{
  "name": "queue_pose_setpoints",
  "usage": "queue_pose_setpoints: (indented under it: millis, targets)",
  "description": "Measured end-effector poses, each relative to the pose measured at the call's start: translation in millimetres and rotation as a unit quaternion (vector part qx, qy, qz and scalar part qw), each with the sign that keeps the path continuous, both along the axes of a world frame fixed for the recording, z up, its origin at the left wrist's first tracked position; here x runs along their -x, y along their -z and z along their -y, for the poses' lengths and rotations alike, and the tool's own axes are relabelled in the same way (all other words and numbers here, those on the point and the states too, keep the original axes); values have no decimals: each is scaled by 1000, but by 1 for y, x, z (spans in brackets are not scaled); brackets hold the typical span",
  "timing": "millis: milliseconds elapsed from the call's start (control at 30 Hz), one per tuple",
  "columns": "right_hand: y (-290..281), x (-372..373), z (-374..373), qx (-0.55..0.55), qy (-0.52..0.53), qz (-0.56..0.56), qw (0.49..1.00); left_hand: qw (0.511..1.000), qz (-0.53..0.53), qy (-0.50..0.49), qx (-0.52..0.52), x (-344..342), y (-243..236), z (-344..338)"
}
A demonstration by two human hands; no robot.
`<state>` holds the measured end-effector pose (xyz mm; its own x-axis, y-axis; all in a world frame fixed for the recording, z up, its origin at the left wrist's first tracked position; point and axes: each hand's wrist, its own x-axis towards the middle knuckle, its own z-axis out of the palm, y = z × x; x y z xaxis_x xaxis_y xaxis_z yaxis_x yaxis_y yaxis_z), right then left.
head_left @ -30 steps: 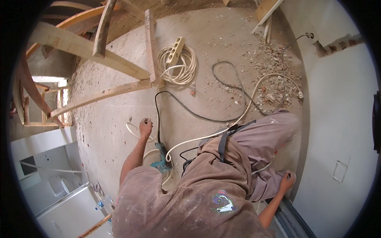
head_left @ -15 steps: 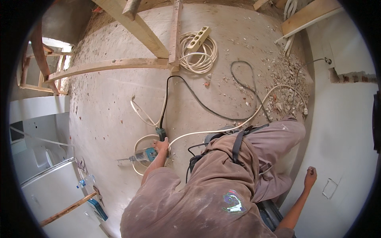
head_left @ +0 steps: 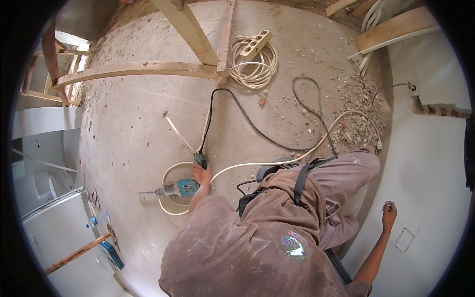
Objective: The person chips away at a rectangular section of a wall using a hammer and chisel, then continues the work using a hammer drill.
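- Dusty brown fabric of the person's shirt and trousers fills the lower centre of the frame.
- The left hand (head_left: 202, 174) reaches to the middle of the frame, its fingers closed round the rear grip of the teal drill (head_left: 179, 188).
- The drill lies flat on the concrete floor (head_left: 133, 133), just left of centre, long axis running left to right, bit pointing to the left edge of the frame.
- A black cord (head_left: 232, 106) runs up from the grip; a white cable (head_left: 170, 171) loops around the drill.
- The right hand (head_left: 389, 214), at the lower right, is loosely curled against the white wall (head_left: 430, 163); what it holds is too small to tell.
- Further up, a coiled extension lead (head_left: 253, 62) lies beside wooden ladder legs (head_left: 188, 29).
- Rubble (head_left: 358, 101) lies at the upper right.
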<state>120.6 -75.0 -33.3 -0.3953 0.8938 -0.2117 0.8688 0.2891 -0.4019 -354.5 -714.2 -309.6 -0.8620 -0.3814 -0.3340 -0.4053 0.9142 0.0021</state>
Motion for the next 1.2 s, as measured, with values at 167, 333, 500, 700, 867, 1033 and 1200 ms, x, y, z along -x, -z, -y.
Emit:
queue_pose_setpoints:
  millis: [167,333,500,700,867,1033,1200]
  targets:
    - [32,-8,3,41,8,-7,999,1000,25,6,-3,5,-6,0]
    - [54,-9,7,79,-1,1,997,992,-11,-14,-129,3,-2,23]
    - [75,-27,12,100,15,17,995,983,-101,-154,18,-21,-17,79]
    - [109,-26,25,135,-23,7,991,743,-237,-542,-312,-37,-9,153]
    - [129,-33,15,147,-31,27,988,643,-200,-524,-522,-34,-23,117]
    - [140,-5,-23,86,-75,113,987,708,-157,-543,-424,-36,-5,139]
    - [129,16,-67,14,-137,53,989,657,-212,-552,-467,-34,-3,112]
